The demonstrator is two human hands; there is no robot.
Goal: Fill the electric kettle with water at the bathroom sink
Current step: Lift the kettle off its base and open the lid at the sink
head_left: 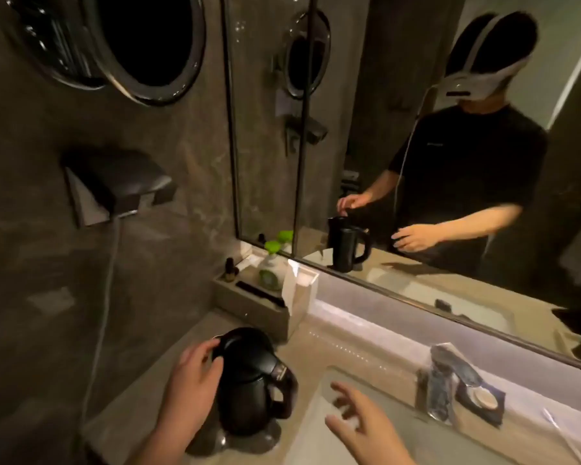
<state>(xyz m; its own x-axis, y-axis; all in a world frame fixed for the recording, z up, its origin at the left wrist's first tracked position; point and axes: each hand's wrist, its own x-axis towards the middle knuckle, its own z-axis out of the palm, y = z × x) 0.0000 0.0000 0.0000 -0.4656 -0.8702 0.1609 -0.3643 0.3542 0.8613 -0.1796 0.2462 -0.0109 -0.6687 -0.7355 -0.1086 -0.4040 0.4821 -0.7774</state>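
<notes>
A black electric kettle [252,380] stands upright on its base on the stone counter, left of the sink basin [319,427], handle turned to the right. My left hand [192,380] rests against the kettle's left side, fingertips on the lid's edge. My right hand [359,417] hovers over the basin, fingers spread, holding nothing, a short gap away from the kettle's handle. The tap is not visible to me.
A grey tray [249,303] behind the kettle holds a green-capped bottle [270,266], a small dark bottle and a tissue box [297,290]. Plastic-wrapped items [450,387] lie on the ledge behind the basin. A wall mirror [416,146] reflects me. A cord [104,310] hangs down the left wall.
</notes>
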